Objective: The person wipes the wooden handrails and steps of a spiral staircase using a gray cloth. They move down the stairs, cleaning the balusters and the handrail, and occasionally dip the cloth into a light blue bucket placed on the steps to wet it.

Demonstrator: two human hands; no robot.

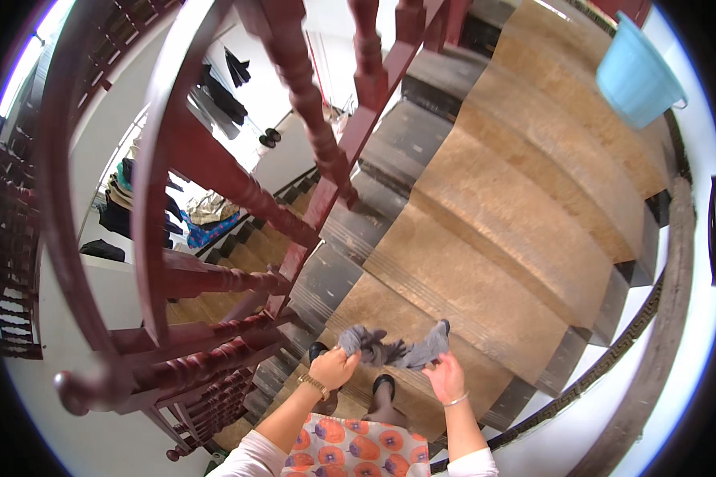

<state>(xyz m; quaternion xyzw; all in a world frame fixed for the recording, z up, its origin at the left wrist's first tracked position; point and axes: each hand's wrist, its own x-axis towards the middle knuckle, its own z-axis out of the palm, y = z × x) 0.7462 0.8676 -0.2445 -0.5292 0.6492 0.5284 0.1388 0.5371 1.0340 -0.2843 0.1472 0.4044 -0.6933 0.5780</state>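
Between my two hands a grey cloth (388,352) is stretched, bunched and crumpled along its length. My left hand (334,366), with a metal watch band at the wrist, grips the cloth's left end. The right end is pinched by my right hand (446,379), which has a silver bangle at the wrist. Below the cloth are my feet in black shoes (384,386), on a stair covered with tan carpet (489,262). A patterned apron (364,450) shows at the bottom of the view.
A light blue bucket (638,74) stands higher on the stairs at the right. Dark red wooden balusters (316,119) and a handrail (173,77) line the left. Along the right wall runs a worn wooden rail (671,286). Clothes (215,101) hang beyond the balusters.
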